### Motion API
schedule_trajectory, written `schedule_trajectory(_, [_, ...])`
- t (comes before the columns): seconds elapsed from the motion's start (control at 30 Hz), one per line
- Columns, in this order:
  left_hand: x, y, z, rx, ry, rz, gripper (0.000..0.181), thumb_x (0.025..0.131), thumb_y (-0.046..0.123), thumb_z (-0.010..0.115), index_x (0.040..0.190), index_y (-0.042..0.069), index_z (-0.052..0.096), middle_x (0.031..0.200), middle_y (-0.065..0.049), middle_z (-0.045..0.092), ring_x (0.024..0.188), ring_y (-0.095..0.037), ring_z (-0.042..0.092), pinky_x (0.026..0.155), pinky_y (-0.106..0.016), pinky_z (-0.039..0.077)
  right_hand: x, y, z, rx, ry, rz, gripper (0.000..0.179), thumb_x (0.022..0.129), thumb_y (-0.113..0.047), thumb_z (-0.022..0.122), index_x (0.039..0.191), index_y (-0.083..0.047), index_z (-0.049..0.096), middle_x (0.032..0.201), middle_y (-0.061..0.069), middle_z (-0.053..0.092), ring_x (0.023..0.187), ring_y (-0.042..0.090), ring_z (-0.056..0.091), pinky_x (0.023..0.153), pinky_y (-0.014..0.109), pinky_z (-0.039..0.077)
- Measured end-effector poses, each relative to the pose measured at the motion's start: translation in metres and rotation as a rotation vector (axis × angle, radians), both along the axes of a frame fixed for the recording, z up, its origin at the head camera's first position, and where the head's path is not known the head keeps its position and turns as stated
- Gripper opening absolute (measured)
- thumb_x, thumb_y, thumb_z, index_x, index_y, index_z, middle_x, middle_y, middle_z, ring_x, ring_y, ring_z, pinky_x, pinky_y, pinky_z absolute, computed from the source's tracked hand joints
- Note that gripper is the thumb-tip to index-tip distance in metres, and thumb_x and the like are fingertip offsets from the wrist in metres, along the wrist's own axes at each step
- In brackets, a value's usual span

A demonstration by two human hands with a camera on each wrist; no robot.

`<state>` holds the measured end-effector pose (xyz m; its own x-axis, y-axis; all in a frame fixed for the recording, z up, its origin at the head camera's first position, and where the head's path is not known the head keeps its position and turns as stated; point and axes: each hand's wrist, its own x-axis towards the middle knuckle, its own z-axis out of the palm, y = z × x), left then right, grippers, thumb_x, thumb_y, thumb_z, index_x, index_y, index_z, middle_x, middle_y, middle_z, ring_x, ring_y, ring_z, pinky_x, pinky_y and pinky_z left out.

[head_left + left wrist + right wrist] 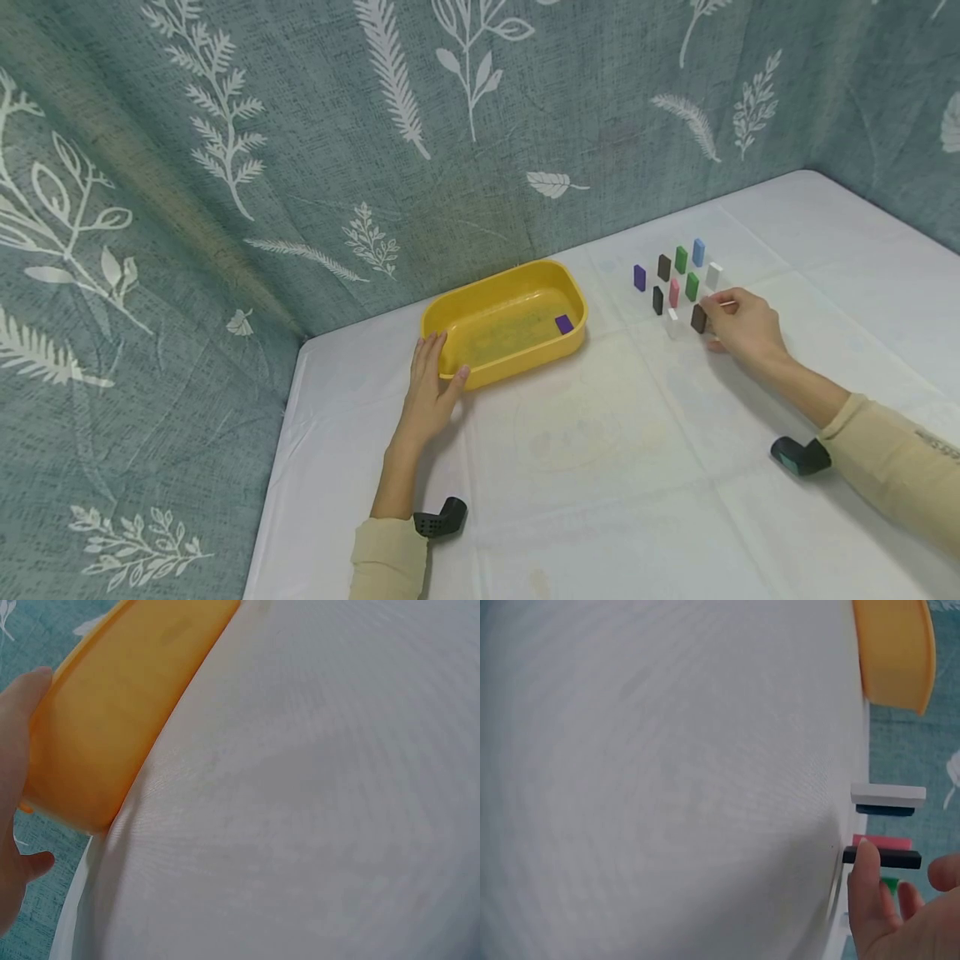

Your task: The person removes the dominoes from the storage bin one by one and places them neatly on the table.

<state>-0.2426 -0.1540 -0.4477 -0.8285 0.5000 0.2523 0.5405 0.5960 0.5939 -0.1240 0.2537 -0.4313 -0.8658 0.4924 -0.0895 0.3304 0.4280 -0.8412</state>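
My left hand rests at the left end of a yellow plastic tub, fingers extended along its end wall and thumb at the near rim. Inside the tub, at its right end, lies a purple block. My right hand reaches the near side of a group of small upright blocks. Its thumb and forefinger stand spread beside a dark brown block; in the right wrist view one fingertip overlaps this dark block. A white block stands just left of it.
Behind stand other blocks: pink, black, purple, brown, blue, white and two green ones. A patterned teal curtain hangs behind the white-covered table.
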Motion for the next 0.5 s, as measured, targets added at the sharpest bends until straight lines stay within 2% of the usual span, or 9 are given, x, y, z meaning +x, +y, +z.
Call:
schedule_trajectory(0.23, [0.0,-0.001,-0.003,0.002,0.003,0.002,0.064,0.099,0.036,0.047,0.15,0.005,0.024,0.154,-0.019,0.018,0.143,-0.034,0.002,0.109,-0.058,0.011,0.003,0.006,-0.001,-0.026,0.002,-0.01,0.056,0.102,-0.037,0.037,0.13,0.011,0.045,0.11,0.029,0.055,0.061,0.009,0.062,0.054,0.023,0.053])
schedule_trajectory(0.4, [-0.002,-0.002,-0.004,0.005,0.006,-0.003,0.064,0.099,0.036,0.047,0.15,0.006,0.023,0.154,-0.019,0.018,0.142,-0.036,0.004,0.108,-0.059,0.012,0.009,0.012,0.002,-0.052,-0.02,-0.032,0.062,0.102,-0.042,0.033,0.134,0.011,0.041,0.115,0.03,0.055,0.073,0.018,0.066,0.059,0.023,0.054])
schedule_trajectory(0.5, [-0.003,-0.002,-0.003,-0.001,0.003,-0.003,0.065,0.099,0.039,0.047,0.151,0.006,0.023,0.154,-0.018,0.017,0.143,-0.035,0.003,0.108,-0.059,0.012,0.013,0.027,-0.008,-0.051,-0.017,-0.039,0.071,0.1,-0.051,0.031,0.136,0.01,0.039,0.117,0.029,0.054,0.079,0.02,0.066,0.057,0.02,0.052])
